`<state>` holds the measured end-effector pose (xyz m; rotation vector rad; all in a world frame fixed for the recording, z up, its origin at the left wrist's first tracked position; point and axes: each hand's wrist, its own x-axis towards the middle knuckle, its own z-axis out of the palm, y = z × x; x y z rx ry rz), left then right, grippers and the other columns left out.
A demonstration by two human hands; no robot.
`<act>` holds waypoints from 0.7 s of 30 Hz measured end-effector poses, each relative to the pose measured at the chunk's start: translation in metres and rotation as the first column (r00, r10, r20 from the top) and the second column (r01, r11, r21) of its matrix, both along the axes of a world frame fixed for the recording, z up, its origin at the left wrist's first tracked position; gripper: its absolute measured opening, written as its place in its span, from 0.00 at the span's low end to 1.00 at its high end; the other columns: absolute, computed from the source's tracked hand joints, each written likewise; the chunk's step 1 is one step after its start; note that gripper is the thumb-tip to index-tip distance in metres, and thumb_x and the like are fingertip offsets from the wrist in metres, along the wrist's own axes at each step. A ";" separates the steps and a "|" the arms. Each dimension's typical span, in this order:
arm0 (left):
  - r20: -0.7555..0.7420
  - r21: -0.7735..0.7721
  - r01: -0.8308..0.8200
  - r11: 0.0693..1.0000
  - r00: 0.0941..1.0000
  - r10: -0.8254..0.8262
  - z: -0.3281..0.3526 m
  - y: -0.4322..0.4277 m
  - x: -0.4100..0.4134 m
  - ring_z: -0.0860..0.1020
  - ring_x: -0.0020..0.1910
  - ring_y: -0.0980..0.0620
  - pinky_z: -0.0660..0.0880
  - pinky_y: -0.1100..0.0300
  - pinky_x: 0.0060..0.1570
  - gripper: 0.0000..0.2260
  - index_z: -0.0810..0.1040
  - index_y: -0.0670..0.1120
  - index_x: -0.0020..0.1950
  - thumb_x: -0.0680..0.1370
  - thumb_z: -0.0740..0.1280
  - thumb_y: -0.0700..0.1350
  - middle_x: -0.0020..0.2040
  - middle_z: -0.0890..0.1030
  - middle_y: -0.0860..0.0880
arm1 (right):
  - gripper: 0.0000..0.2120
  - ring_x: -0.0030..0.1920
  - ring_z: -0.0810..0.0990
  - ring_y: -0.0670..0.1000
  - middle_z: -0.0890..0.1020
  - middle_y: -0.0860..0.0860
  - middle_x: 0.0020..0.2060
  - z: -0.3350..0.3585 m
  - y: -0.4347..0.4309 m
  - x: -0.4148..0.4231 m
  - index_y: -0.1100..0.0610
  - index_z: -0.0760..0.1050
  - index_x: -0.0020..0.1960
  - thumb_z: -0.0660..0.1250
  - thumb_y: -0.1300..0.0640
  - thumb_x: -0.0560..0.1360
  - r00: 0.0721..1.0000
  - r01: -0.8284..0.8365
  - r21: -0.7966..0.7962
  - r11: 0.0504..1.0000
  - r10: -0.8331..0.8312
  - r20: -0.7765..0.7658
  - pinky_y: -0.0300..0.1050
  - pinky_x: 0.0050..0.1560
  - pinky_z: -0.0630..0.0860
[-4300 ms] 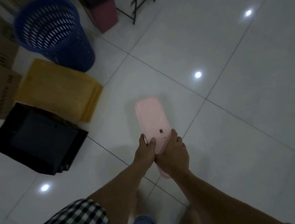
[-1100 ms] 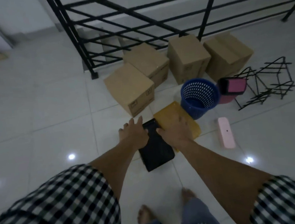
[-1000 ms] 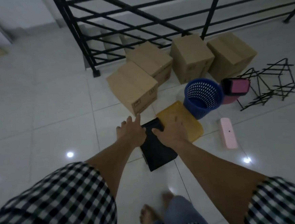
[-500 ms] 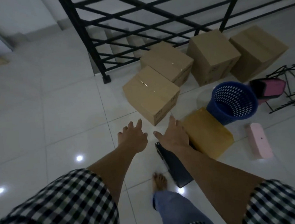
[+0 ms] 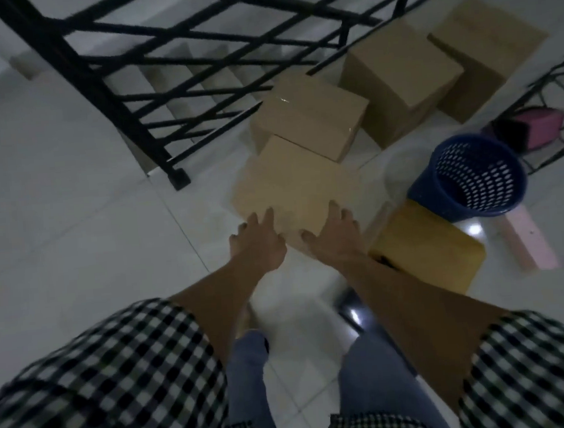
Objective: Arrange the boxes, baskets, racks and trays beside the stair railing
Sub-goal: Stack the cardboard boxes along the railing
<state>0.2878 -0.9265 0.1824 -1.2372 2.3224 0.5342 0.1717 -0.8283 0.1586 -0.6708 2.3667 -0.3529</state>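
Beside the foot of the stair railing, the nearest cardboard box sits on the floor, turned at an angle, with its far side close against a second box that stands by the rails. It looks closed and plain-sided, stiff along its edges and corners. Its weight cannot be read from here, so I would treat it as loaded. The smooth card has no handles, so the sound hold is probably a palm low on each of two opposite side walls, or fingers hooked under the near bottom edge. On the glossy tile it should slide readily.

Both hands reach over its near edge, the left hand at the near left corner and the right hand toward the near right. Their fingers are straight and fanned and grasp nothing. The blur hides whether the fingertips touch the card.

Farther right along the rails stand a third box and a fourth box. Right of the nearest box lies a yellow tray, with a blue basket just beyond it and a pink tray at the right.
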 end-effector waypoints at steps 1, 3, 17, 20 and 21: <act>0.004 0.003 0.021 1.000 1.000 -0.021 -0.010 -0.018 -0.001 0.61 0.74 0.40 0.62 0.44 0.68 0.29 0.46 0.53 0.80 0.82 0.54 0.57 0.79 0.54 0.45 | 0.44 0.72 0.63 0.62 0.60 0.57 0.75 -0.009 -0.016 -0.001 0.54 0.48 0.80 0.66 0.37 0.75 1.000 0.021 0.007 1.000 -0.021 -0.001 0.60 0.69 0.67; 0.001 0.027 0.036 0.999 0.999 -0.036 -0.035 -0.049 -0.005 0.59 0.75 0.40 0.61 0.44 0.69 0.29 0.45 0.53 0.80 0.82 0.54 0.57 0.79 0.52 0.45 | 0.44 0.72 0.63 0.61 0.61 0.57 0.75 -0.030 -0.044 -0.009 0.54 0.49 0.80 0.66 0.37 0.75 0.998 0.058 0.023 0.998 -0.057 -0.011 0.60 0.68 0.69; -0.155 -0.182 0.127 0.975 0.975 -0.156 -0.303 -0.133 -0.087 0.46 0.78 0.41 0.48 0.41 0.74 0.32 0.47 0.53 0.80 0.80 0.55 0.60 0.80 0.46 0.44 | 0.37 0.71 0.61 0.64 0.58 0.57 0.74 -0.249 -0.132 -0.124 0.51 0.55 0.77 0.63 0.36 0.75 0.947 0.271 0.043 0.961 -0.259 -0.190 0.63 0.66 0.65; -0.260 -0.228 0.138 0.964 0.945 -0.196 -0.347 -0.130 -0.106 0.46 0.77 0.40 0.41 0.38 0.73 0.30 0.51 0.52 0.80 0.80 0.55 0.59 0.80 0.48 0.43 | 0.35 0.70 0.62 0.64 0.58 0.57 0.74 -0.289 -0.131 -0.141 0.51 0.59 0.74 0.64 0.36 0.75 0.914 0.342 -0.007 0.940 -0.334 -0.232 0.65 0.65 0.65; -0.289 -0.253 0.139 0.957 0.934 -0.211 -0.360 -0.131 -0.110 0.47 0.77 0.39 0.41 0.38 0.73 0.30 0.52 0.51 0.80 0.80 0.55 0.59 0.79 0.49 0.42 | 0.34 0.70 0.62 0.64 0.57 0.57 0.74 -0.300 -0.131 -0.146 0.51 0.59 0.74 0.64 0.37 0.75 0.903 0.360 -0.024 0.933 -0.355 -0.240 0.65 0.65 0.65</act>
